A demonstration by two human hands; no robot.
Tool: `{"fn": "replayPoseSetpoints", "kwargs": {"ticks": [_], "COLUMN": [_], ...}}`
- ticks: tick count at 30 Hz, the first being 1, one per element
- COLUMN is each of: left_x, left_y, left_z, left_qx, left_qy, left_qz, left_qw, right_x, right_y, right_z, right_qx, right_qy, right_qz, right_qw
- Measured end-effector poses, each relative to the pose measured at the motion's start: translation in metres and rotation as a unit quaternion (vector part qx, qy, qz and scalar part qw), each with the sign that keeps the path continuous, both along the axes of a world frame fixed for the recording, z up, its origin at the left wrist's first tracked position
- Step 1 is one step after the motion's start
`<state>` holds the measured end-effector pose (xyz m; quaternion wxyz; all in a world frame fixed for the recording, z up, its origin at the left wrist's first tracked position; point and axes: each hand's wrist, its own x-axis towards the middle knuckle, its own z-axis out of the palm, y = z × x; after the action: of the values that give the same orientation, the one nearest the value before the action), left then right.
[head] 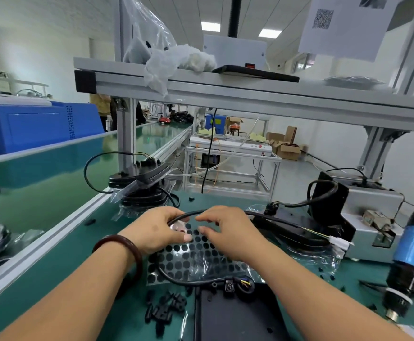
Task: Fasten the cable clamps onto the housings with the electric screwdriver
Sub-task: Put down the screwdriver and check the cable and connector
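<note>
A black housing (235, 316) lies at the near edge of the green mat, its black cable (176, 279) looping up from a clamp spot (229, 285) with coloured wires. My left hand (156, 230) curls its fingers round the upper run of that cable above a sheet of black round stickers (201, 257). My right hand (225, 230) hovers beside it over the sheet, fingers bent, fingertips near the cable; whether it holds anything is unclear. Loose black cable clamps (166, 310) lie left of the housing. The electric screwdriver (410, 262), black with a blue band, hangs at right.
A stack of bagged housings (142, 190) stands behind my left hand. Another housing in plastic (294, 230) lies to the right, before a grey machine (368, 217). An aluminium rail (53, 237) borders the green conveyor at left. A shelf frame (225, 89) spans overhead.
</note>
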<state>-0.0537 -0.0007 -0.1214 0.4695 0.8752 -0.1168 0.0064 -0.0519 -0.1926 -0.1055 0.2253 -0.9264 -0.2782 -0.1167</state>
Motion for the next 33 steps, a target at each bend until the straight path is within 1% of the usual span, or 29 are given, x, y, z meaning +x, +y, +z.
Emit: {"fn": "replayPoseSetpoints", "kwargs": {"ticks": [2,4,6,9,15,19,23,28,30,33], "left_x": [0.0,-0.002,-0.003,-0.003,-0.005,-0.005,-0.004,-0.003,-0.003,-0.002], "left_y": [-0.003,-0.007,-0.011,-0.016,-0.021,-0.022,-0.023,-0.021,-0.021,-0.023], "left_z": [0.001,0.0,0.0,0.0,0.002,0.0,-0.002,-0.006,-0.007,-0.007], "left_qx": [-0.055,-0.112,-0.134,-0.128,-0.07,-0.084,-0.106,-0.173,-0.173,-0.143], "left_qy": [0.003,0.003,-0.01,-0.04,-0.099,-0.099,-0.102,-0.063,-0.068,-0.103], "left_qz": [-0.003,0.002,-0.008,-0.027,-0.017,-0.013,-0.013,-0.031,-0.019,-0.001], "left_qw": [0.999,0.994,0.991,0.991,0.992,0.991,0.989,0.982,0.982,0.984], "right_x": [0.002,0.003,0.003,0.003,0.004,0.004,0.003,0.003,0.003,0.002], "right_y": [0.0,-0.002,-0.002,-0.001,0.001,0.001,0.001,0.001,-0.001,0.0], "right_z": [-0.004,-0.008,-0.01,-0.011,-0.012,-0.012,-0.012,-0.014,-0.015,-0.016], "right_qx": [0.016,0.057,0.103,0.139,0.146,0.12,0.122,0.137,0.142,0.143], "right_qy": [0.006,0.002,-0.009,-0.034,-0.065,-0.093,-0.088,-0.096,-0.103,-0.12], "right_qz": [-0.002,-0.006,-0.002,0.011,0.021,0.026,0.021,0.009,0.003,-0.004], "right_qw": [1.0,0.998,0.995,0.99,0.987,0.988,0.988,0.986,0.985,0.982]}}
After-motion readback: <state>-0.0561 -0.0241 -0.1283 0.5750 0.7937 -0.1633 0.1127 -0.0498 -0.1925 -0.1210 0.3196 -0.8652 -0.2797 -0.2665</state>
